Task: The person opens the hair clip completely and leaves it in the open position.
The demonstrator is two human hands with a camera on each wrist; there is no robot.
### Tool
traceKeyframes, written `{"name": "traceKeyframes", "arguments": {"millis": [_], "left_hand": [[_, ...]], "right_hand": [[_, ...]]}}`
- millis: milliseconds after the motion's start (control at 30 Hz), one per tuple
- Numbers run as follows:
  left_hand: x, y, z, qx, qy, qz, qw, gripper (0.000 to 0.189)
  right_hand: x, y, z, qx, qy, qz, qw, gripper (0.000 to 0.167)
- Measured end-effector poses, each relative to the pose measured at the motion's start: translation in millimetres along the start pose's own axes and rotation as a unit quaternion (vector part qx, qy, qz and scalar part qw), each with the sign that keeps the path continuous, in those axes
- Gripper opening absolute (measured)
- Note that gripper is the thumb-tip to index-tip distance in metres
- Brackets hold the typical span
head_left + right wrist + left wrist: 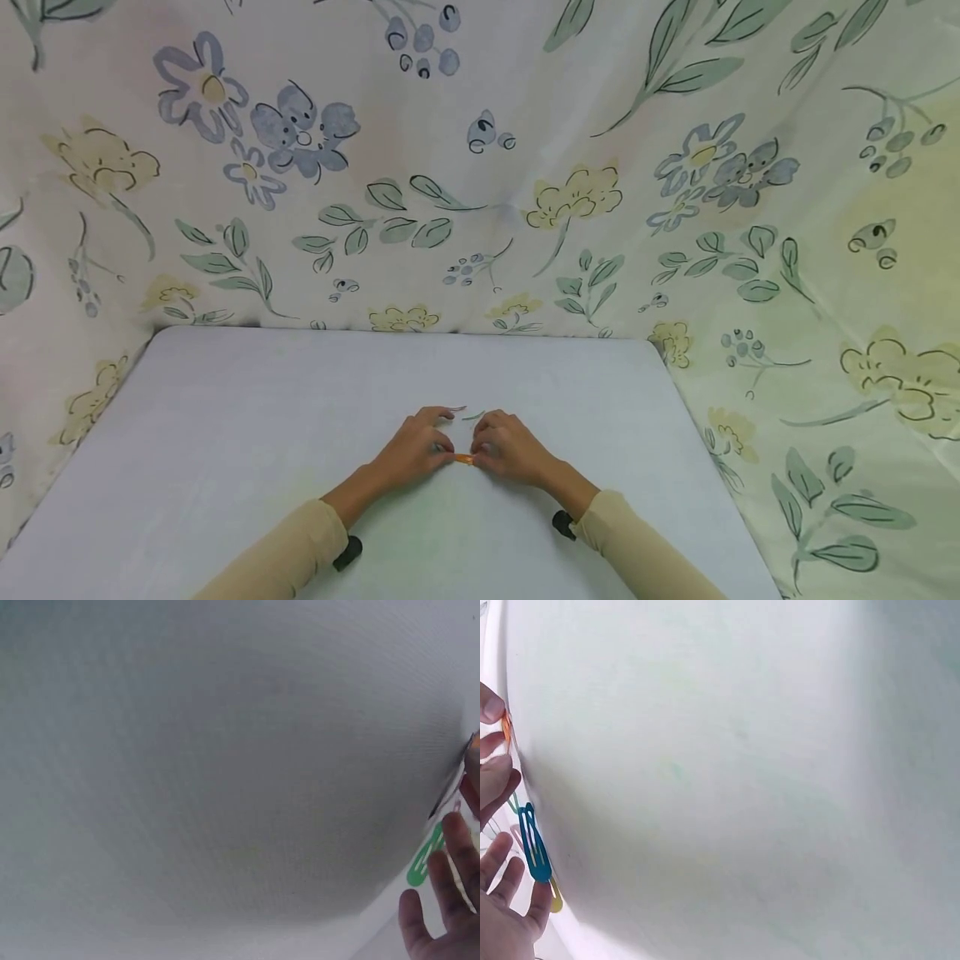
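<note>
An orange snap hair clip [463, 458] spans the short gap between the two hands, low over the white table. At its left end, my left hand [420, 446] pinches it between thumb and finger. The right hand [513, 450] pinches the other end. In the left wrist view a blue hair clip [535, 851] lies by the left hand's spread fingers, with part of a yellow clip [556, 897] showing behind. A green clip [424, 859] appears beside the right hand's fingers in the right wrist view. Fingers hide part of the orange clip.
The white table [300, 392] runs back to a floral-patterned curtain [465, 167], which also hangs along both sides. Two thin shapes, one reddish [458, 408] and one green [474, 416], lie just beyond the hands.
</note>
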State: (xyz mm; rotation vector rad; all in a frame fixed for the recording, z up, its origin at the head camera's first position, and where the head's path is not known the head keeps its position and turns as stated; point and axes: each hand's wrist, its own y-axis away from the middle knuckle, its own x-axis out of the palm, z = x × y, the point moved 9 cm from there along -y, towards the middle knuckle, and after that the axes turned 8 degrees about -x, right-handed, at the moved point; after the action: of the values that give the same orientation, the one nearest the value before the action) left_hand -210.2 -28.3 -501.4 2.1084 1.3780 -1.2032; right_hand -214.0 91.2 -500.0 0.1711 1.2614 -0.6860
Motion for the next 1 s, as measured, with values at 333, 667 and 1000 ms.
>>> {"name": "traceKeyframes", "arguments": {"millis": [333,667,1000], "left_hand": [[-3.3,-2.1,2.5,-0.024,0.077,0.006,0.9968,0.004],[-18.0,-12.9,17.4,-0.107,0.199,-0.009,0.9740,0.008],[-29.8,-16.9,23.7,-0.179,0.282,-0.019,0.9424,0.009]], "right_hand": [[3.4,-2.5,2.7,-0.014,0.030,0.004,0.9994,0.002],[-12.1,-7.6,-11.0,0.065,-0.102,-0.067,0.9904,0.009],[-29.2,-13.8,-17.5,0.156,-0.254,-0.108,0.9483,0.012]]}}
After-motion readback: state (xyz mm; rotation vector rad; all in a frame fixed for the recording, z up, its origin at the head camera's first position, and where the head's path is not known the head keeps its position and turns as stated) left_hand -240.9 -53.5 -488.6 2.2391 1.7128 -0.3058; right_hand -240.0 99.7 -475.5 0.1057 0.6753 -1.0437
